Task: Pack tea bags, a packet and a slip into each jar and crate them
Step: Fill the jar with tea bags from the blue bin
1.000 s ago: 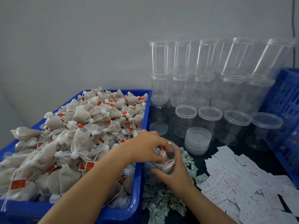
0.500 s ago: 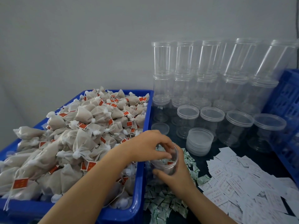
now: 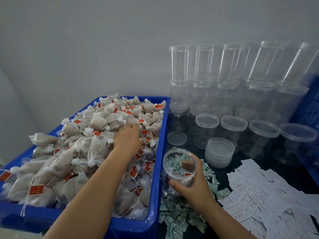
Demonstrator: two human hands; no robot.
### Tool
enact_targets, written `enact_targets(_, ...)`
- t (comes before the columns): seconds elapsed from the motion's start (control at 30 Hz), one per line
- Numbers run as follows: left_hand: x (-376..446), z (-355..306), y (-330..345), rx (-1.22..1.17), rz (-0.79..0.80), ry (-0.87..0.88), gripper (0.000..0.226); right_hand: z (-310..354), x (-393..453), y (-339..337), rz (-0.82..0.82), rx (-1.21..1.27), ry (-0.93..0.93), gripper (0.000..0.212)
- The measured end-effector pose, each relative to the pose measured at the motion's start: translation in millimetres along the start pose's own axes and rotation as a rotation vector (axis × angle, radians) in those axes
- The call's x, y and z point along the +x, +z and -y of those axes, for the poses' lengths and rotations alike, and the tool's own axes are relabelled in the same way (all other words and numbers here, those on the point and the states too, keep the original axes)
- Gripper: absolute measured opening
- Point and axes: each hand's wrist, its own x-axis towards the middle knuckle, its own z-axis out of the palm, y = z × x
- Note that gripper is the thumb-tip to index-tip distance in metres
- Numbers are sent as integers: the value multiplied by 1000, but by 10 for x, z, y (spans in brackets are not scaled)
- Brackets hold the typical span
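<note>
Reaching left hand [image 3: 126, 138], palm down

Dim flat light, soft focus, edges warped

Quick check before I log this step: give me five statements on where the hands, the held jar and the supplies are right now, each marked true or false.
1. The right hand holds an open jar. True.
2. The left hand is inside that jar. False: it rests on the tea bags in the blue bin.
3. The held jar has a lid on. False: its mouth is open.
4. Green-printed packets lie beside the bin. True.
5. The paper slips lie left of the bin. False: they lie right of the packets.
</note>
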Motion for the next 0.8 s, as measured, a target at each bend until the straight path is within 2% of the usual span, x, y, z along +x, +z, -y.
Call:
enact_targets(0.17, 56, 57, 66, 155, -24, -88, 45, -4, -1, -6, -7, -2, -7, 85)
enact_targets(0.3, 91, 62, 89, 149, -32, -90, 39, -7, -8, -7, -10, -9, -3, 85)
enact_targets(0.57, 95, 52, 51, 51, -44, -76, 21, -26, -8, -6, -17, -17, -6, 85)
enact_targets(0.8, 79, 24, -30, -203, -111, -74, 15, -28, -9, -6, -24, -17, -11, 85)
